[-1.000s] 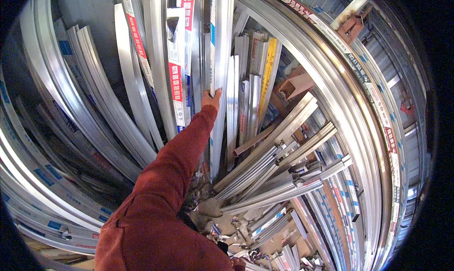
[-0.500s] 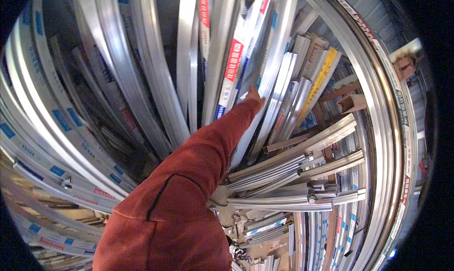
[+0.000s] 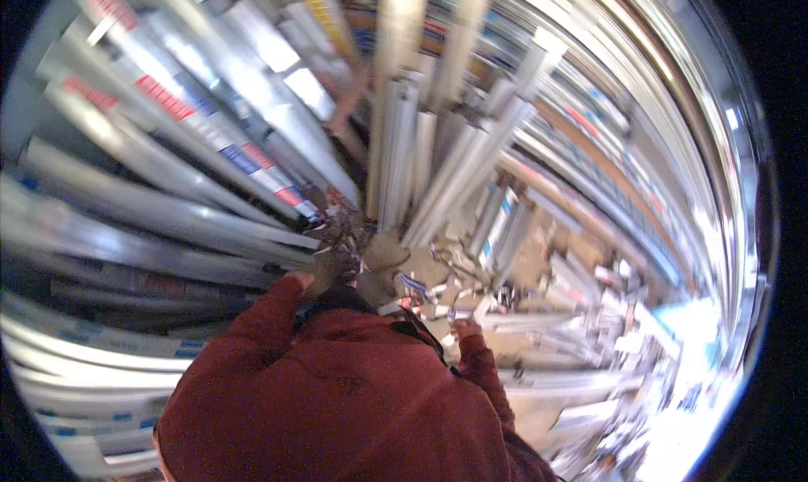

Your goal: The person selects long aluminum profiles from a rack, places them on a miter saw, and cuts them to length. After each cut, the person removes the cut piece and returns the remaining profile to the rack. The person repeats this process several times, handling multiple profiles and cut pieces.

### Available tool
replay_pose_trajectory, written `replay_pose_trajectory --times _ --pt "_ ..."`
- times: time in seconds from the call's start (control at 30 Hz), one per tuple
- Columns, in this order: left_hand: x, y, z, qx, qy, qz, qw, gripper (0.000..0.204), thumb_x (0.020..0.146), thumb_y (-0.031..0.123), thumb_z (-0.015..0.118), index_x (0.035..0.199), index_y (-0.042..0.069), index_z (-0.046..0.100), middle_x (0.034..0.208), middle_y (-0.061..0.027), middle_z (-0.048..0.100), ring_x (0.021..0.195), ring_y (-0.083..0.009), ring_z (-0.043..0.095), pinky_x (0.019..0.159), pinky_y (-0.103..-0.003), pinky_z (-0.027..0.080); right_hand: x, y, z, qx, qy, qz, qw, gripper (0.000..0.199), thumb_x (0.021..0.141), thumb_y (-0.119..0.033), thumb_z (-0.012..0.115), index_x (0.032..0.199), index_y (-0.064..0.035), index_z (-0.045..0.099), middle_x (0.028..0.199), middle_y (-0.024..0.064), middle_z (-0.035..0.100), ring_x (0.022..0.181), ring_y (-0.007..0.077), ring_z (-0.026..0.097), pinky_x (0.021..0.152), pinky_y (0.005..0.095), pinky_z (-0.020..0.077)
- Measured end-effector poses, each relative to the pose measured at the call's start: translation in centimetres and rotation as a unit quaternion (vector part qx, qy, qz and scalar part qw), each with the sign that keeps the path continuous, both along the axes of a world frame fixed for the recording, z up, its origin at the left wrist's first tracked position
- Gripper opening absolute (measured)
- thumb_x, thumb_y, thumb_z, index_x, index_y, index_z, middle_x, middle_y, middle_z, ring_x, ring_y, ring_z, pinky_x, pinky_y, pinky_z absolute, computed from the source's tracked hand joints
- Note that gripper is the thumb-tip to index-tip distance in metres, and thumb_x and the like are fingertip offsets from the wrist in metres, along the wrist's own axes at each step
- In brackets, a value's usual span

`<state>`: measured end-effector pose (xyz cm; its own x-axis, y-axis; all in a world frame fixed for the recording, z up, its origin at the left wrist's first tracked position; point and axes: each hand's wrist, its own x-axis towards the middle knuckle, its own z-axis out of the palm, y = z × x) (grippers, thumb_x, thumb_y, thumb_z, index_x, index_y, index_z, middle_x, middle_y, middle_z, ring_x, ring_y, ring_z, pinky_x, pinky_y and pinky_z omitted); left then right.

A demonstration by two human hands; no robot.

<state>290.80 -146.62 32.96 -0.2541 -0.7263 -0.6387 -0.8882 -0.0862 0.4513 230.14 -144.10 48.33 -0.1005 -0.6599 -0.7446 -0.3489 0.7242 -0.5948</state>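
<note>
My left hand point(image 3: 301, 278) hangs beside my body, close to the lower ends of long silvery metal profiles point(image 3: 210, 221). Its fingers are smeared by motion. On the other side, my right hand point(image 3: 465, 326) is low in front of the littered floor point(image 3: 526, 259), near a dark strap or cloth edge point(image 3: 421, 331) at my waist. Blur hides how its fingers are set, and nothing held can be made out in either hand. Profiles with red and blue labels point(image 3: 168, 97) lean at the upper left.
Bundles of pale, long bars point(image 3: 396, 154) stick out ahead. Racked strips point(image 3: 589, 137) curve along the right. Scraps and wrappings point(image 3: 429, 288) litter the ground by my feet. White bars point(image 3: 93, 347) lie at the lower left. Bright light point(image 3: 690, 331) enters at the lower right.
The view has swung right and down, so the labelled profiles now stand at the left. The arm that reached up to the profiles has come down, and both hands now show low.
</note>
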Motion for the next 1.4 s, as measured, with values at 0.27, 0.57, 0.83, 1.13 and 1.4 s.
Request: replay_pose_trajectory --times 0.27,0.57,0.83,1.13,1.4 --pt "-11.3 -0.7 7.3 0.298 0.032 0.263 0.917 0.020 0.090 0.031 0.060 0.084 0.012 0.061 0.082 -0.0062 0.062 0.064 -0.0226 0.055 0.054 -0.034 0.042 -8.2 17.7 1.6 -0.055 0.143 0.015 0.988 0.027 0.084 -0.028 0.060 0.090 -0.0028 0.067 0.075 0.0097 0.068 0.062 0.0188 0.065 0.055 0.0320 0.0528" --pt "-33.6 -11.8 12.9 0.205 0.110 0.087 0.969 0.026 0.086 0.028 0.067 0.098 0.005 0.070 0.076 -0.0037 0.068 0.062 -0.0144 0.062 0.055 -0.030 0.049 -8.7 37.5 4.8 0.035 0.088 -0.530 0.843 0.024 0.083 -0.020 0.063 0.088 0.0022 0.070 0.071 0.0083 0.066 0.058 0.0159 0.062 0.053 0.0297 0.0508" --pt "-51.1 -17.6 11.6 0.223 0.054 -0.060 0.971 0.017 0.086 0.023 0.065 0.091 0.007 0.066 0.072 -0.0015 0.064 0.054 -0.0114 0.056 0.045 -0.028 0.044 6.7 44.5 5.4 0.095 0.062 -0.697 0.708 0.023 0.084 -0.023 0.062 0.080 -0.0008 0.068 0.070 0.0061 0.065 0.059 0.0165 0.062 0.052 0.0297 0.0502" --pt "-68.0 -7.8 12.2 0.231 0.049 -0.234 0.943 0.019 0.088 0.028 0.064 0.093 0.010 0.065 0.076 0.0020 0.062 0.058 -0.0096 0.054 0.046 -0.024 0.040 10.1 47.7 4.5 0.167 -0.061 -0.761 0.624 0.034 0.086 -0.033 0.062 0.087 0.0004 0.069 0.078 0.0089 0.071 0.063 0.0201 0.066 0.056 0.0324 0.0519" --pt "-75.8 -0.6 4.1 0.109 -0.041 -0.444 0.888 0.046 0.082 0.043 0.067 0.104 0.004 0.071 0.101 -0.0148 0.071 0.097 -0.0256 0.067 0.088 -0.037 0.050 -1.4 59.5 0.8 0.157 -0.064 -0.751 0.638 0.035 0.086 -0.032 0.059 0.084 0.0021 0.068 0.078 0.0121 0.071 0.067 0.0222 0.068 0.059 0.0349 0.0534"
